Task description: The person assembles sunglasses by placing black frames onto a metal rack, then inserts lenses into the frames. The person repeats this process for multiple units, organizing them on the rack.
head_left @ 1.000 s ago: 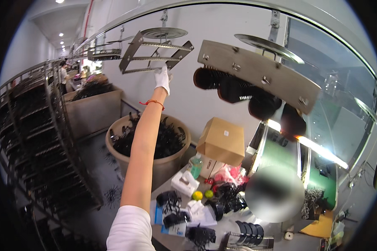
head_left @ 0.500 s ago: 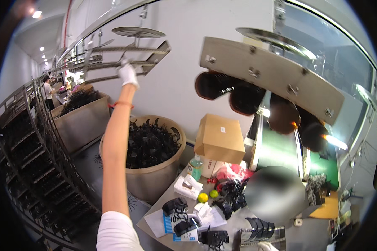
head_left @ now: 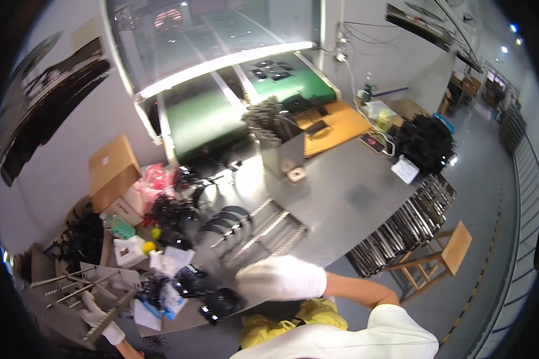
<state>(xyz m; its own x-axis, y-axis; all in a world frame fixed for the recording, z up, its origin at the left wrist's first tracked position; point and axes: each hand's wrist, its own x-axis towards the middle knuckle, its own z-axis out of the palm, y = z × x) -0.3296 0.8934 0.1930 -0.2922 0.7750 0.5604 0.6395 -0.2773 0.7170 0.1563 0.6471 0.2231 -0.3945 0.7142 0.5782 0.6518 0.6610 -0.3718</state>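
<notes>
Two gloved hands are at work, well apart from each other. Ahead of both spreads the grey table [head_left: 353, 197], the largest thing here. Beyond it, far from either hand, runs a green conveyor [head_left: 203, 119]. Out past the right hand [head_left: 280, 278], leaning against the table's near side, is a stack [head_left: 401, 224] of metal frames, with a wooden stool [head_left: 449, 251] just beside it. A cardboard box [head_left: 111, 170] sits up and ahead of the left hand [head_left: 99, 317], on the cluttered end of the table. Between the hands lie papers and small black parts.

The left hand is low at the person's left and closed round a bar of a metal rack [head_left: 81, 290], which it holds tilted off the table's end. The rack looks bare of parts. The right hand hovers at the table's near edge, just short of a loaded rack [head_left: 254, 230] that lies flat with black parts on it. It is blurred, so I cannot tell whether its fingers are spread or closed, or whether it holds anything.

As I judge it, the step in hand is bringing the bare rack to the table. The next move calls for a free patch near the loaded rack, and for a second grip to level the long frame so its rods do not sweep the clutter.
</notes>
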